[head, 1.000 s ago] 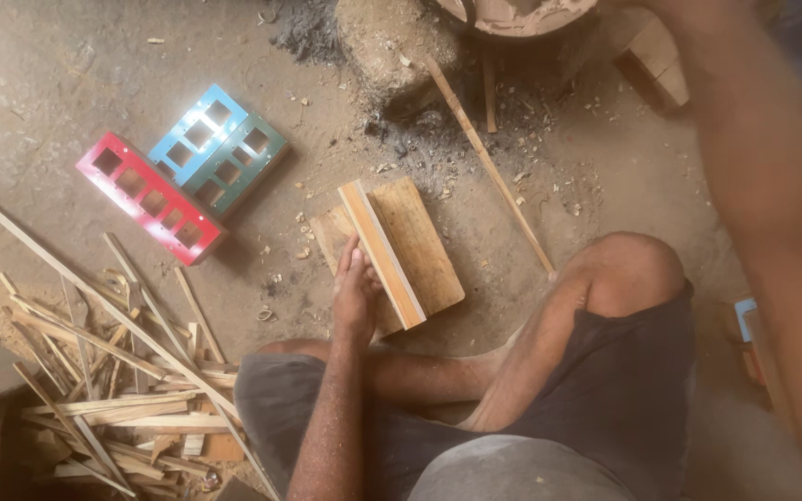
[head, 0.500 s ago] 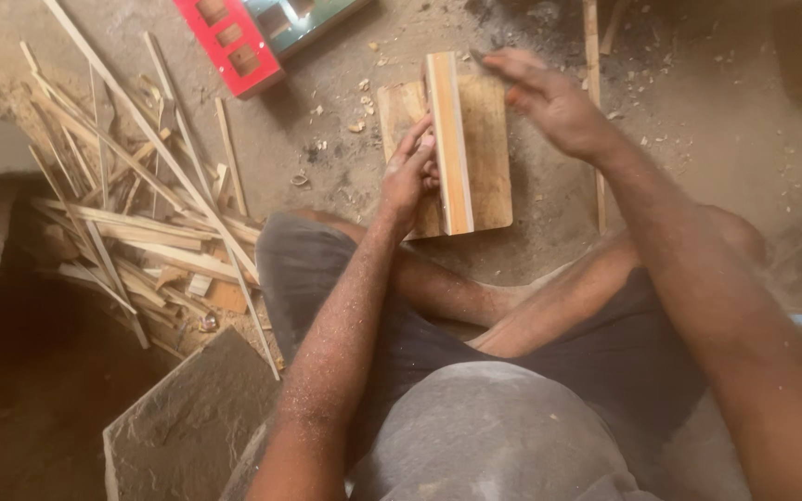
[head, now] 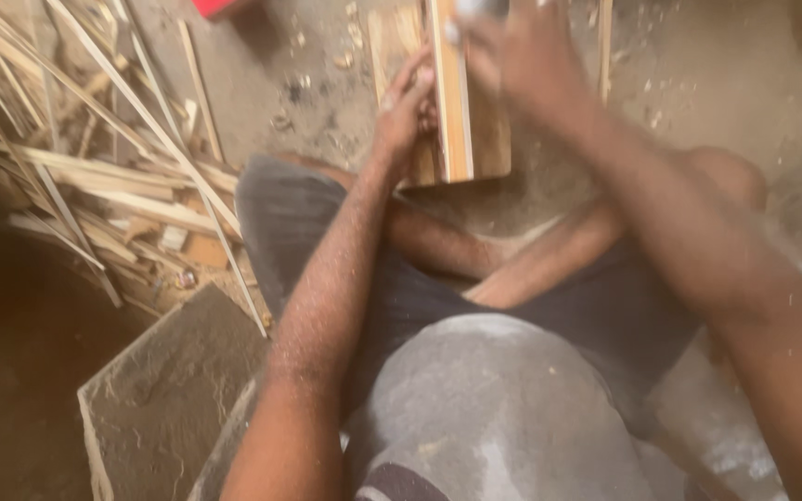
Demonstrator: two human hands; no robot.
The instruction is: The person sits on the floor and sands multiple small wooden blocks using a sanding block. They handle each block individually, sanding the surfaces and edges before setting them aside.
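Pale wood strip (head: 451, 102) lies lengthwise on a brown wooden block (head: 489, 139) on the dirt floor (head: 717, 83), right in front of the seated person's crossed legs. Strip runs off the top edge of view; its near end stops flush with the block's near edge.

Left hand (head: 406, 107): fingers curled together, pressed against the strip's left side and onto the block. Clamped on the strip or just bracing it, can't tell. Right hand (head: 522, 56): blurred, over the strip's upper part, fingers apparently closed. Grey blur at the top edge above it, whether it's gripping something there I can't tell.

Edges and room:
- Left of block: short bare patch of floor with chips, then a pile of wood slats and offcuts (head: 113, 176) fanning to the left edge. Tight that side.
- Right of block: a thin stick (head: 604, 46) lies just beside it, then open dusty floor out to the right edge.
- Near side: block's edge sits nearly against the shins, no room to slide it toward the body.
- Lower left: flat grey stone slab (head: 169, 390) beside the left thigh, its corner close to the slat pile.
- Red object (head: 220, 7) only clipped at the top edge.

Versus half a second ago: the view has dropped and closed in, the block now sits at the top edge, and the red piece is almost out of frame. Left hand is in the same spot on the strip. Right hand has moved from the block's far right corner to over the strip.
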